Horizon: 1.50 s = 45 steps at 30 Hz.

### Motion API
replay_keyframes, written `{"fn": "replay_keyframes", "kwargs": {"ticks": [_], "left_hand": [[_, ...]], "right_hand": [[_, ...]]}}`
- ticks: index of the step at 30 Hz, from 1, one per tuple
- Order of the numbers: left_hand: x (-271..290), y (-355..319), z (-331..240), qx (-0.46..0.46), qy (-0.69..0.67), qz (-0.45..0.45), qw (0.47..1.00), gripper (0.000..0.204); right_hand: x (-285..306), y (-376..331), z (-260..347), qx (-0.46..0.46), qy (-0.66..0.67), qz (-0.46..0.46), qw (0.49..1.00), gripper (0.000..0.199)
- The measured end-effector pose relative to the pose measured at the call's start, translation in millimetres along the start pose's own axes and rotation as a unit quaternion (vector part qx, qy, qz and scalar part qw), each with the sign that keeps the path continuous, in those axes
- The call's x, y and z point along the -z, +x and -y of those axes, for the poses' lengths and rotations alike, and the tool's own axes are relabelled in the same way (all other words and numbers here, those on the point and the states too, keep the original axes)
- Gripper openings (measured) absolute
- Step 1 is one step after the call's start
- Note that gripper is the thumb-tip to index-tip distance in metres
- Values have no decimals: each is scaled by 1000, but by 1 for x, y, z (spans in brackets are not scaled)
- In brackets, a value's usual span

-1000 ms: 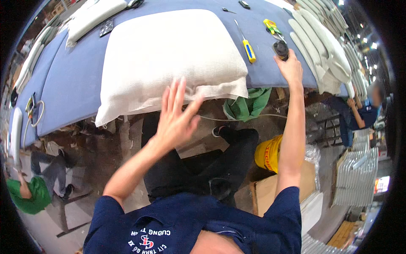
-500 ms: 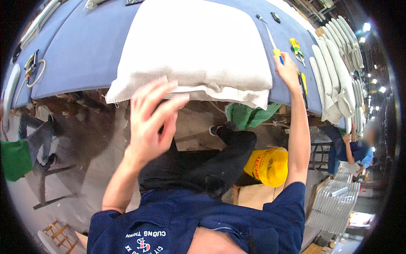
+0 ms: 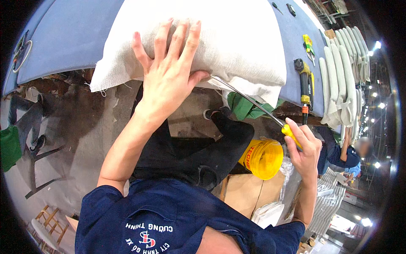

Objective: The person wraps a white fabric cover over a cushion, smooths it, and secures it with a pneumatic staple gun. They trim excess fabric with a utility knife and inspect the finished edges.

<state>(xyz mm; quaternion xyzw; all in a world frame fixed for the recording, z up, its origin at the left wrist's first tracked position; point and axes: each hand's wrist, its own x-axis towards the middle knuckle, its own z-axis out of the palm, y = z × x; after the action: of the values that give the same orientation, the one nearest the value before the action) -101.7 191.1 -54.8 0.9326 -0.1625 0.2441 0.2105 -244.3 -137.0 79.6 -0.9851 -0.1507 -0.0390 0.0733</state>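
- Head view, nearest first: at 4 o'clock the right hand (image 3: 302, 146) is curled tight round the yellow handle of a long screwdriver (image 3: 253, 103); its thin metal shaft runs up toward 11 o'clock, and the tip goes under the near edge of the white cushion (image 3: 211, 38), just beside the left thumb
- near the centre, the left hand (image 3: 169, 74) lies flat on the cushion with fingers spread, palm pressing down on the near edge; the cushion overhangs the edge of the blue table (image 3: 63, 42)
- below the table edge, at 5 o'clock, a yellow bucket (image 3: 264, 158) stands on the floor; a green cloth (image 3: 245, 108) lies just above it, under the table
- at 2 o'clock a yellow-and-black power tool (image 3: 305, 84) lies on the table, well apart from the cushion; beyond it, a stack of pale curved panels (image 3: 338, 80) lines the table's right side
- far off at 3 o'clock, another person in blue (image 3: 344, 154) is bent over.
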Motion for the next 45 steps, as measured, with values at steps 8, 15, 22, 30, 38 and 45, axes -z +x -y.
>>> {"fn": "replay_keyframes", "kwargs": {"ticks": [8,15,22,30,38,45], "left_hand": [[-10,-1,2,9,6,-38,999,120],[-13,-1,3,8,5,-46,999,120],[-19,-2,7,2,6,-64,998,120],[-18,-1,8,4,30,-48,998,116],[-23,-5,-5,-17,45,-5,999,101],[-14,-2,9,0,60,-11,998,100]], "right_hand": [[-7,7,0,11,-61,-11,998,48],[-15,2,-6,100,-125,-88,983,58],[-22,-4,-3,118,-182,-111,970,62],[3,-7,34,100,-191,-40,976,54],[16,-27,64,-5,-175,11,985,58],[98,116,58,164,-325,123,923,45]]}}
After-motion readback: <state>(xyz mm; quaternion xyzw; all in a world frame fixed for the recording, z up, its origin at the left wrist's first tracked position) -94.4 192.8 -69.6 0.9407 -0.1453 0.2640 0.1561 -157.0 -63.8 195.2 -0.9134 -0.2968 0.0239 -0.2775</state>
